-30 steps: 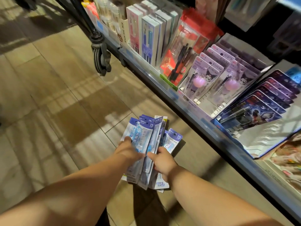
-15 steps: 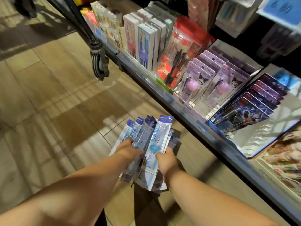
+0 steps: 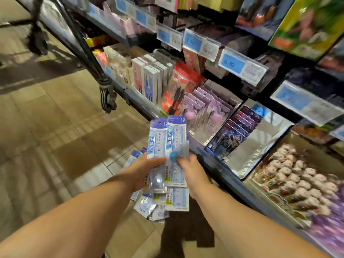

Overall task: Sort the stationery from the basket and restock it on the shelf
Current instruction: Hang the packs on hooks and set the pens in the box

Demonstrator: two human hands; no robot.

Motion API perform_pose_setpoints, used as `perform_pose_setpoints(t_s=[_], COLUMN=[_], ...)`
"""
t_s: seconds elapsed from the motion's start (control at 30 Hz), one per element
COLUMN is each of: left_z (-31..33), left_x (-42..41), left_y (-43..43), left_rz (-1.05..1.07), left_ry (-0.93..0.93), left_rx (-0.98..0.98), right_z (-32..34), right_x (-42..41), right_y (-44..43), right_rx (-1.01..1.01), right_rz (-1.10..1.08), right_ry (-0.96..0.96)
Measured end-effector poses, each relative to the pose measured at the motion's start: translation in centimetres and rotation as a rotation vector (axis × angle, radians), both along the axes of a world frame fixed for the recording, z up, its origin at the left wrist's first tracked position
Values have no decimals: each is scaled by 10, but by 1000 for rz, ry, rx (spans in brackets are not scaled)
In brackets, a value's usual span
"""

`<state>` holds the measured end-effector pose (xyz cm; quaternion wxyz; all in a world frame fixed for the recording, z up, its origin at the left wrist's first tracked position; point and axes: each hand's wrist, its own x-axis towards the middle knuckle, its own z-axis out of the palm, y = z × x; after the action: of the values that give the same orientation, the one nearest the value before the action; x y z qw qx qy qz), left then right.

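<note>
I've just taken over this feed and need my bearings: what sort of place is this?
Most likely a stationery shop aisle: blue price tags, carded pens standing in rows on the shelf, and packaged rulers gripped in the left hand and right hand.

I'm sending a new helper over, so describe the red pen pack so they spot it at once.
Go to the bottom shelf, the row nearest the floor. The red pen pack stands between the upright white boxes on its left and the purple cards on its right. Its bright red wrapper with dark pens showing sets it apart from those pale neighbours.
</note>
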<state>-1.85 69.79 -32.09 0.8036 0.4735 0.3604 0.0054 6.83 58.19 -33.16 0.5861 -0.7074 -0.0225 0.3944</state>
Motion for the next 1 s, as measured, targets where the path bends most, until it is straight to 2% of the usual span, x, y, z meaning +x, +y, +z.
perform_pose_setpoints(t_s=[0.23,0.37,0.57,0.73,1.0], left_z=[92,138,197,217,242], left_x=[-1,-1,3,9,16], left_y=[-53,-82,-126,-172,-264], left_rz=[-117,-125,-104,-69,-255], left_ry=[-129,-257,-378,-454,-612], left_rx=[73,141,194,202,64], right_z=[89,143,199,234,280], right_x=[-2,-10,-12,-13,-28], right_y=[-46,-77,-125,-170,-272], right_rx=[5,121,84,81,171], right_rz=[76,69,-86,-190,-369], right_ry=[-277,-389,-600,-607,-554])
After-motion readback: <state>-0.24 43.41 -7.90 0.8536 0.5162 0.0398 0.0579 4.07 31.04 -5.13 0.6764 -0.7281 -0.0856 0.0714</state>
